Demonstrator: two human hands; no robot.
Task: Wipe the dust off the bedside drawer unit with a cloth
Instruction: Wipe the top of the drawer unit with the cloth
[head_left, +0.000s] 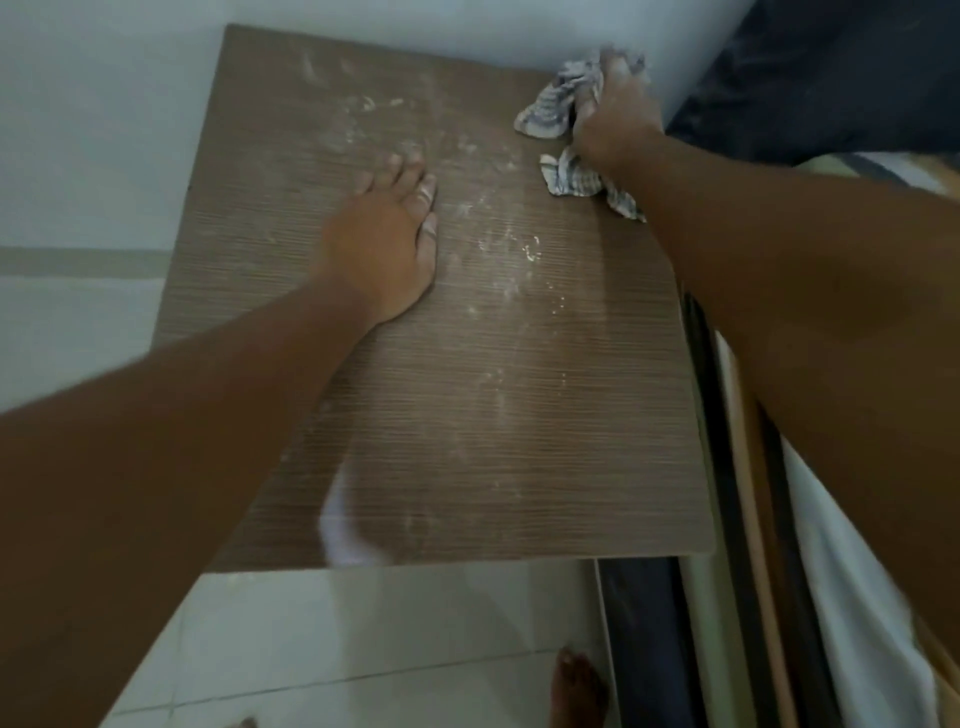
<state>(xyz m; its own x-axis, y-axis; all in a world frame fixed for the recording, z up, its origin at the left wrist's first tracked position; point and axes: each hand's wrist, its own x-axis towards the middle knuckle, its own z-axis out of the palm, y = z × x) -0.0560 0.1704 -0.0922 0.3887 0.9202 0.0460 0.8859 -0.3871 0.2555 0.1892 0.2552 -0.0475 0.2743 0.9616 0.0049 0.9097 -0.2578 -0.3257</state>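
Sweeping from the far corner, the right hand (618, 124), clamped on the crumpled cloth (556, 104), could probably smear dust (509, 249) toward the flat, open left hand (384, 254) on the drawer unit (519, 415).

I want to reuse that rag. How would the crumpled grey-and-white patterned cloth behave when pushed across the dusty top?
Probably floppy: the crumpled grey-and-white patterned cloth bunches and trails from the right hand. It looks light. It would likely fold rather than slide flat on the ribbed brown wooden top.
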